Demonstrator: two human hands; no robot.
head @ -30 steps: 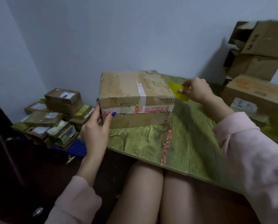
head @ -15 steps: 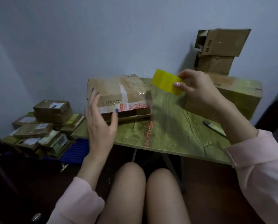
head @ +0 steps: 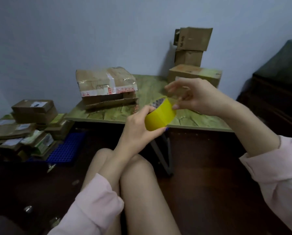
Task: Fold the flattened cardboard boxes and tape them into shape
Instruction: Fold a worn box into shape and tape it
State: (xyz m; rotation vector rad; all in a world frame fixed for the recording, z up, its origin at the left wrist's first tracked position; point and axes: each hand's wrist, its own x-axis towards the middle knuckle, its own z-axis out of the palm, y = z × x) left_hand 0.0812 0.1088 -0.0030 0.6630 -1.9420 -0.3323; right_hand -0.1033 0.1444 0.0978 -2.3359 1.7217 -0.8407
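I note dim, flat light; floor (head: 40, 192) nearly black; right hand (head: 197, 97) motion-blurred at fingertips; wide-angle bending toward edges.

Head view, forward-down, near hands (head: 199, 97)

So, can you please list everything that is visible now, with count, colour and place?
tape roll: one, yellow, held over the table's near edge
box: one, brown, taped, on the table, far left
stacked boxes: three, brown, at the table's far right corner by the wall
table: one, green wood pattern, in front of the person
parcels: a pile, brown and green, on the floor at left; count unclear
grid: one, blue, on the floor by the parcels
furniture: dark, far right
sleeves: two, pink
left hand: grips the tape roll
right hand: pinches the roll's rim
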